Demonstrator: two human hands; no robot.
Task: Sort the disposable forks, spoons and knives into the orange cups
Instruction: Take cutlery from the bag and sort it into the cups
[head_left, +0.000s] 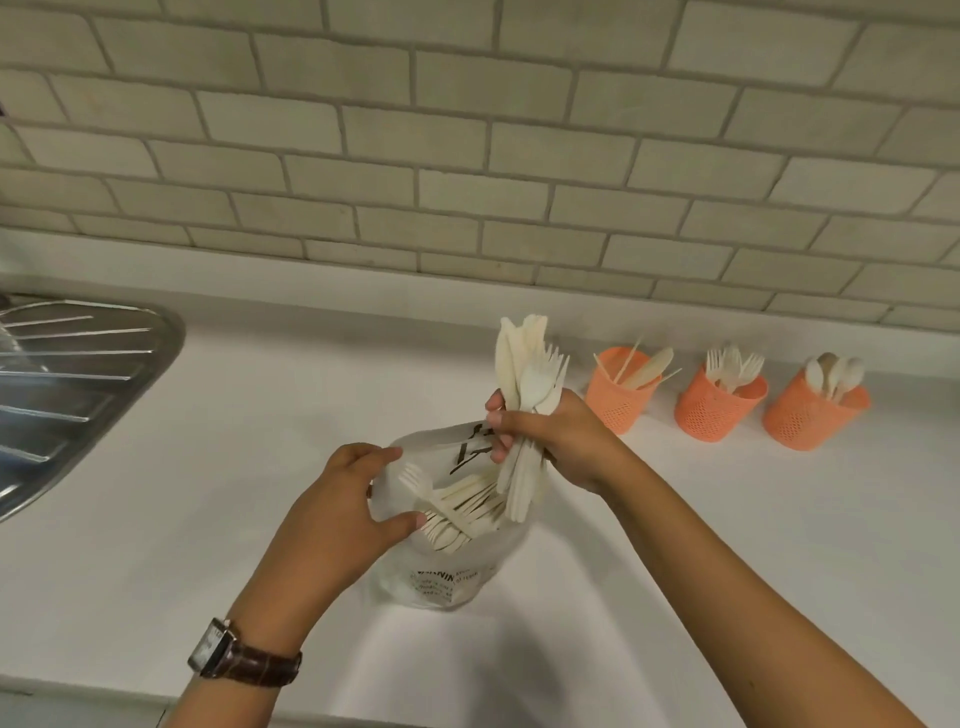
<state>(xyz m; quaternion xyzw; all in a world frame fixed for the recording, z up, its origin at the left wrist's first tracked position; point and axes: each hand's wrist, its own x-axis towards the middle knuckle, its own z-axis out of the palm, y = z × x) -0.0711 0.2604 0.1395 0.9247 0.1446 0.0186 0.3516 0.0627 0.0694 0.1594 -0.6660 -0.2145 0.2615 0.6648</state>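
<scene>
One cream cutlery bundle, tips upward, is clutched by right fingers; left fingers pinch the clear bag.

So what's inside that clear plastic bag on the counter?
Loose pale cutlery lies inside the plastic bag, forks plainly among it. The left hand holds its mouth open. Anything deeper is hidden under the pile and the printed plastic.

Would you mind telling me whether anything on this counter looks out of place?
Only the left orange cup: thin sticks lean in it beside a knife; the middle cup holds just forks, the right cup just spoons.
</scene>
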